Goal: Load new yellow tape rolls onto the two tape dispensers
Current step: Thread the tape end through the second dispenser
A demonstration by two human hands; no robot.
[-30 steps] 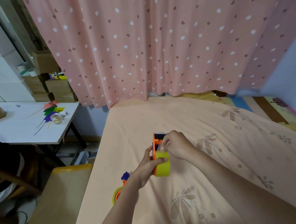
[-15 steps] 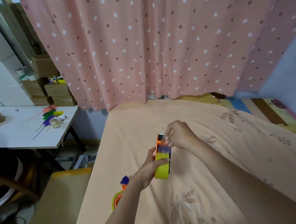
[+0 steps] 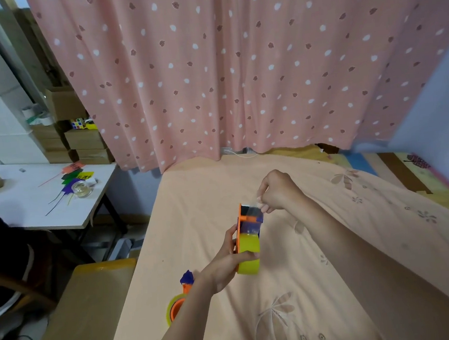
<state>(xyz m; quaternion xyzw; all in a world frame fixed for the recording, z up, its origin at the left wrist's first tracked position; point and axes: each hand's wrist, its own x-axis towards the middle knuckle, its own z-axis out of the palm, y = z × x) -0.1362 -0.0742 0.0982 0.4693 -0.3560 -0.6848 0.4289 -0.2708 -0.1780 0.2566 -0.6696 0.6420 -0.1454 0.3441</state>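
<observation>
My left hand [image 3: 227, 262] grips an orange tape dispenser [image 3: 243, 220] that carries a yellow tape roll [image 3: 249, 256], held above the peach bed sheet [image 3: 297, 286]. My right hand [image 3: 274, 191] pinches the clear free end of the tape [image 3: 257, 210] and holds it stretched over the dispenser's far end. A second orange-and-blue dispenser [image 3: 184, 282] with a yellow roll [image 3: 173, 309] lies on the sheet near the bed's left edge, partly hidden by my left forearm.
A pink dotted curtain [image 3: 236, 72] hangs behind the bed. To the left stands a white table [image 3: 30, 210] with coloured paper flags and a glass jar [image 3: 81, 189]. Cardboard boxes [image 3: 83, 139] are stacked behind it. A yellowish bench [image 3: 80, 307] runs beside the bed.
My right hand has moved up and away from the roll, drawing the tape end out over the dispenser's far end. My left hand has tilted the dispenser more upright.
</observation>
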